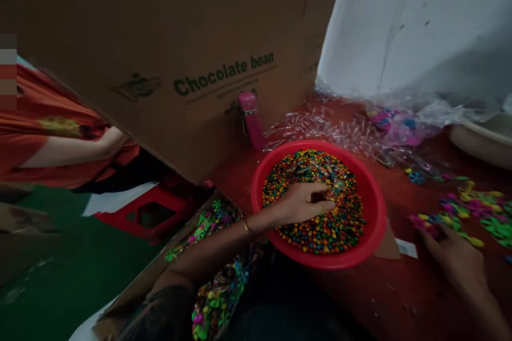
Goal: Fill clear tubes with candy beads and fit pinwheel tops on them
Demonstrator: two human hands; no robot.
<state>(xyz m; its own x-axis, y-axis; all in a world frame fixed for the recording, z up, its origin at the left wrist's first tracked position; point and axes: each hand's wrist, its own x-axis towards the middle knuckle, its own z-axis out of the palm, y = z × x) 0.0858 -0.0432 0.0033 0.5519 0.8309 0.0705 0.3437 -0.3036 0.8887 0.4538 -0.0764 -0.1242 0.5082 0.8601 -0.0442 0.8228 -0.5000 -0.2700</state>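
My left hand (302,203) is down in a red basin (378,218) filled with small multicoloured chocolate beans (316,237). Its fingers curl round a clear plastic tube (338,182), whose outline is hard to make out against the beans. On the right, my right hand (460,258) reaches to the edge of a pile of small colourful plastic pieces (472,205). Its fingertips close on a pink plastic piece (426,224), partly hidden by the fingers.
A large cardboard box (224,26) stands behind a pink bottle (253,120). Clear tubes (320,125) lie beyond the basin; a pale bowl (486,141) sits at right. Below my left arm, a carton holds wrapped pinwheel toys (220,298). Another person's arm (76,149) shows near a red stool (150,210).
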